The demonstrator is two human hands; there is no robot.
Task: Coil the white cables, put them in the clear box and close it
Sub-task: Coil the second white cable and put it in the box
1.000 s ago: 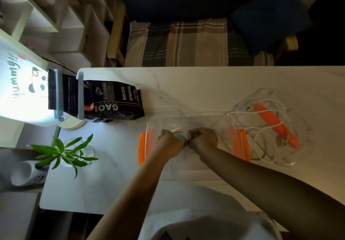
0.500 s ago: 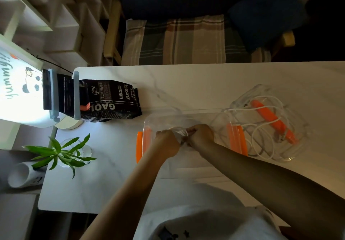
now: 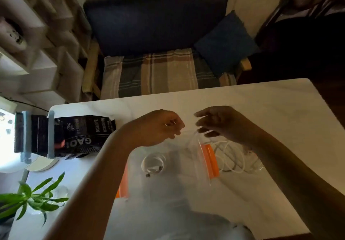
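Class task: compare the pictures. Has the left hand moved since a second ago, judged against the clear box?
Yes. The left hand was low inside the clear box; now it is raised above the far rim, leaving a coiled white cable inside.

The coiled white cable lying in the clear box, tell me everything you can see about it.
The coiled white cable is thin, smooth and plastic-looking, wound into a small round loop of a few turns. It lies flat on the floor of the clear box, toward its far side. One end sticks out at the near side of the loop, tipped with a small dark metal-looking plug. Neither the left hand nor the right hand touches it; both are raised above the box.
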